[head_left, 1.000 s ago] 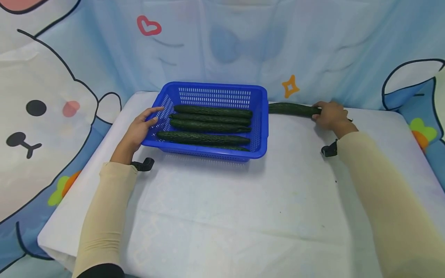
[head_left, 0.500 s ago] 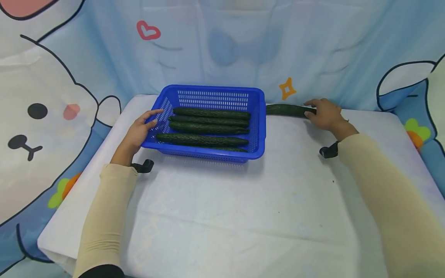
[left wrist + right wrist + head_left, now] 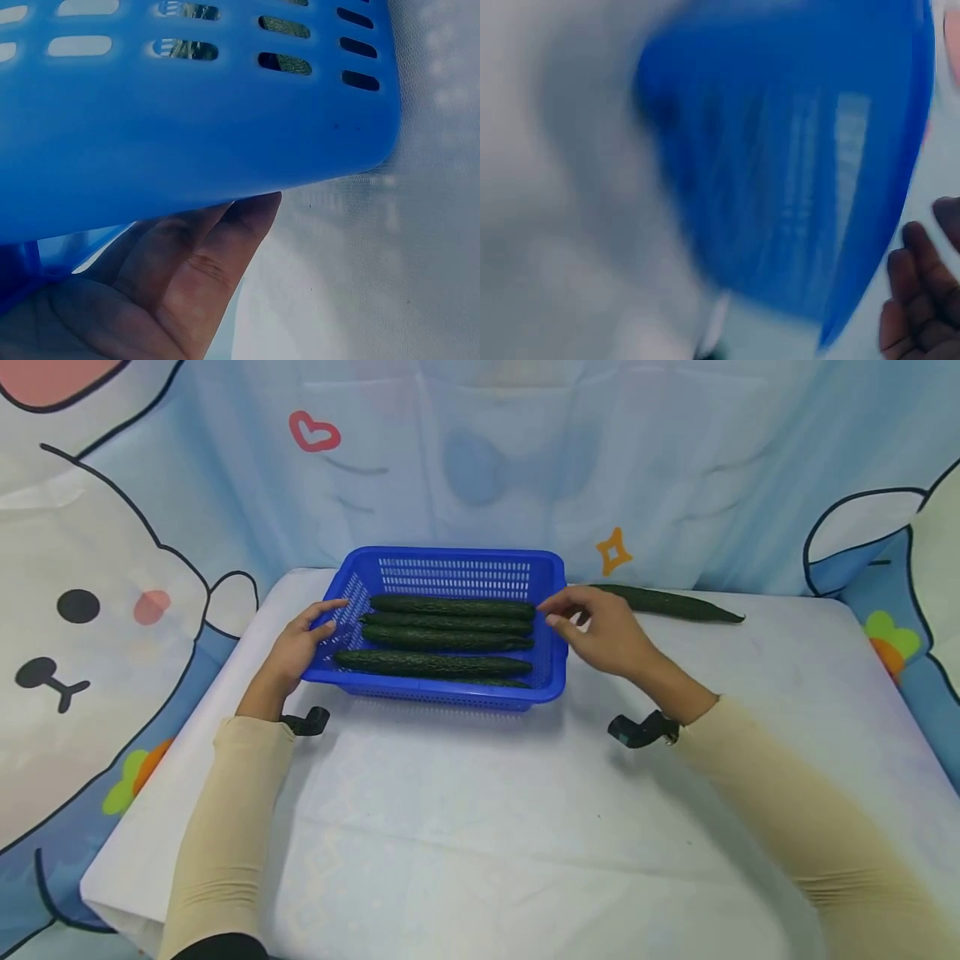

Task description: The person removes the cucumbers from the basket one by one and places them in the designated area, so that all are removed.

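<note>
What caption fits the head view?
Left hand and right hand at opposite ends of a blue basket of cucumbers, another cucumber outside.

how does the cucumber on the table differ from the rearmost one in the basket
Place: the table cucumber lies outside the blue basket, while the rearmost basket cucumber lies inside it.
Pose: in the head view, the table cucumber slants down toward the right; the rearmost basket cucumber runs nearly level.
Cover: the right hand partly hides the table cucumber, but leaves most of the rearmost basket cucumber showing.
Both are long and dark green.
</note>
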`<state>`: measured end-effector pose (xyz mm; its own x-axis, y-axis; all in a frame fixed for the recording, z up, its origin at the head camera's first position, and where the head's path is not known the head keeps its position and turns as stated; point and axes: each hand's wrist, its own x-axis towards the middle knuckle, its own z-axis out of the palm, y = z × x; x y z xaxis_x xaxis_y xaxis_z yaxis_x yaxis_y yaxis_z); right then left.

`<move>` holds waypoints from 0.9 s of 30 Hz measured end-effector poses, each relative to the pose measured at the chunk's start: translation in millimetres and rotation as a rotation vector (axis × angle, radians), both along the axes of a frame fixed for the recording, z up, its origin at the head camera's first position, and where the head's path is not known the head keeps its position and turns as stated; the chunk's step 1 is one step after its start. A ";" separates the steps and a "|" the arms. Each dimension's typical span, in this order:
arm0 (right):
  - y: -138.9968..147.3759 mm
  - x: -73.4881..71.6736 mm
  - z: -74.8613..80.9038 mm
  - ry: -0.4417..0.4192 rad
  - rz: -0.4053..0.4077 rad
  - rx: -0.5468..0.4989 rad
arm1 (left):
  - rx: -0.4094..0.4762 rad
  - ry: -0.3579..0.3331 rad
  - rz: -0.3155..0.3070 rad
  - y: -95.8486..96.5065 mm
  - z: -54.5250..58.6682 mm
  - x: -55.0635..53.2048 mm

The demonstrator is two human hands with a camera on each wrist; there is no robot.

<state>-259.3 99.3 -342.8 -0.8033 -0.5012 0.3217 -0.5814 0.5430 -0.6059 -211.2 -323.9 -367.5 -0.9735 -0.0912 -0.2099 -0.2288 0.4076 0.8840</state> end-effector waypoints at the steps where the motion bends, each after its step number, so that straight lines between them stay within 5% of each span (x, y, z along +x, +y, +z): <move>1: -10.7 8.1 3.2 -0.034 0.045 0.005 | 0.000 -0.005 0.000 -0.1 0.0 0.6; 5: -54.8 36.5 12.3 -0.248 0.190 0.017 | 0.012 -0.009 0.004 1.0 -0.8 3.0; 9: -93.8 47.2 12.0 -0.352 0.189 0.116 | 0.029 -0.002 0.000 4.7 -3.3 2.4; 14: -127.9 29.9 -1.6 -0.336 0.111 0.381 | 0.032 -0.015 -0.008 7.9 -6.3 -0.4; 18: -142.2 17.9 -8.1 -0.210 0.040 0.568 | 0.016 -0.015 -0.009 8.1 -4.6 -0.5; 22: -148.6 14.9 -10.2 -0.158 -0.008 0.639 | 0.001 -0.007 -0.001 7.7 0.3 0.5; 27: -152.3 11.0 -13.2 -0.211 0.014 0.695 | -0.011 -0.014 0.008 6.9 3.5 2.0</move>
<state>-248.2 -53.0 -356.0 -0.8051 -0.5441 -0.2362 -0.5000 0.8368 -0.2231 -209.2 -317.0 -364.0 -0.9695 -0.1019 -0.2228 -0.2450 0.4156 0.8760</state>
